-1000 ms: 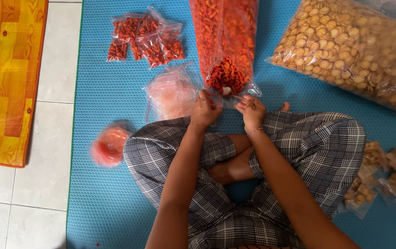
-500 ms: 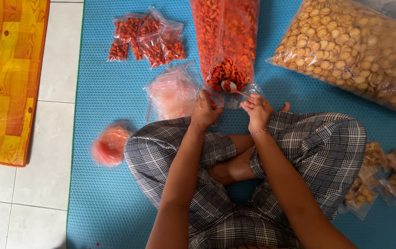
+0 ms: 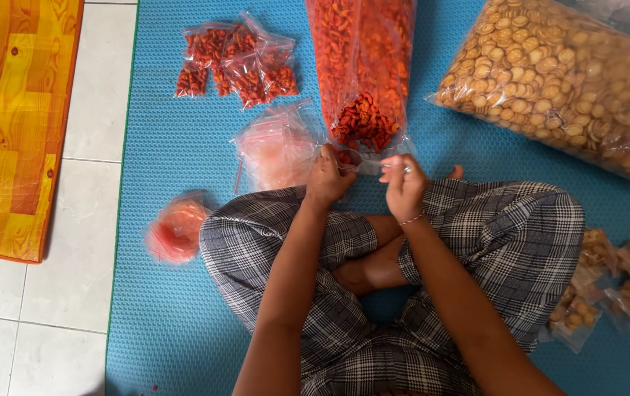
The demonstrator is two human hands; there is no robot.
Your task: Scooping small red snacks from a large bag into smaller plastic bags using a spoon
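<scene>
I sit cross-legged on a blue mat. My left hand pinches a small clear bag that holds a few red snacks. The bag sits just below the open mouth of a large clear bag of red-orange snacks. My right hand is closed on the thin handle of a small spoon, its bowl mostly hidden at the small bag's mouth. The two hands are about a hand's width apart, just in front of my knees.
Several filled small packs of red snacks lie at the back left. A stack of empty clear bags and a pinkish bundle lie left. A big bag of round biscuits and small biscuit packs are right. Tile floor borders the mat.
The white spoon went from the mouth of the large snack bag down to the small bag. My right hand turned and shifted slightly toward me. My left hand stayed put.
</scene>
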